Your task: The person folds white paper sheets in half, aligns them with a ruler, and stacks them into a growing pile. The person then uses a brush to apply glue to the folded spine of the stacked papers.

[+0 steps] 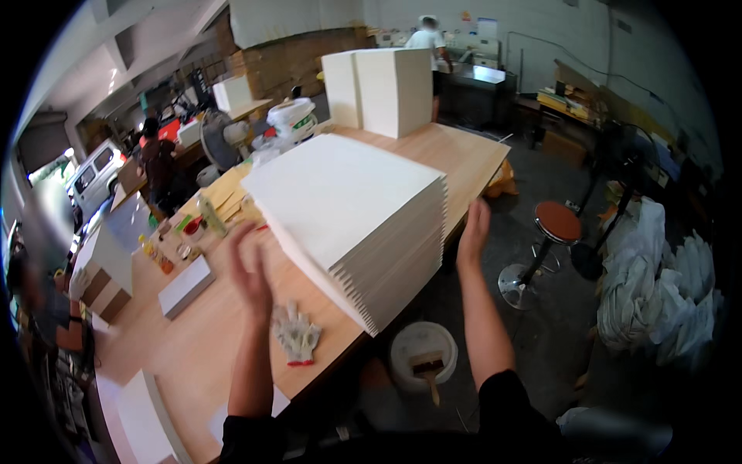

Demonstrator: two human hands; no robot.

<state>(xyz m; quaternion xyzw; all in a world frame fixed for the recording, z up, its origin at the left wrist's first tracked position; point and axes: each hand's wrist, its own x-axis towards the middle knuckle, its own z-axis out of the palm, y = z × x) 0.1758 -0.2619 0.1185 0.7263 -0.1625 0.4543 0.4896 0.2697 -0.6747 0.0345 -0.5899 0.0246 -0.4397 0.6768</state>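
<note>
A tall stack of white sheets, its side edges slightly uneven, stands on the wooden table in front of me. My left hand is held up beside the stack's left side, fingers stretched, with nothing in it. On the other side, my right hand is raised with its palm toward the stack and its fingers extended. A gap shows between that hand and the sheets; whether the left one touches them I cannot tell. A whitish work glove with a red cuff lies near my left forearm.
Below the table edge stands a white bucket with a paintbrush across it. A red round stool and plastic bags are at right. Another white stack stands behind. Bottles and a co-worker are at left.
</note>
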